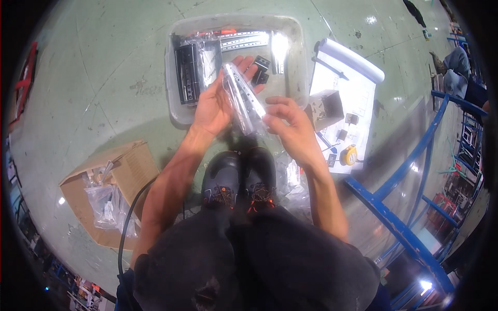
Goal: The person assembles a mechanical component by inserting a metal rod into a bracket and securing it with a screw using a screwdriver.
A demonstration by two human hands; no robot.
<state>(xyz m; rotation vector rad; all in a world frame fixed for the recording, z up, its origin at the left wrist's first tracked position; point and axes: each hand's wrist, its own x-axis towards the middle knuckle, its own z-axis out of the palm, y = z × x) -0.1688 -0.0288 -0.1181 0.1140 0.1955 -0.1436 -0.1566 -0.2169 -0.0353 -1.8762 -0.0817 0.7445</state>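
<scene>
A clear plastic bag of perforated metal strips (241, 98) lies across the upturned palm of my left hand (213, 106). The fingers of that hand reach out behind the bag and support it. My right hand (291, 124) pinches the lower right side of the same bag between thumb and fingertips. Both hands are above the near edge of a translucent plastic bin (174, 111). Inside the bin are black slotted rails (187, 75), silvery perforated strips (244, 40) and small black brackets (261, 65), the last partly behind my left fingers.
An open cardboard box (140, 171) with bagged parts stands at the left, a black cable (124, 233) beside it. At the right, a drawing sheet (365, 98) bears a small carton (327, 111) and a yellow tape measure (349, 155). Blue metal framing (394, 223) flanks me; a person's leg (456, 72) shows beyond.
</scene>
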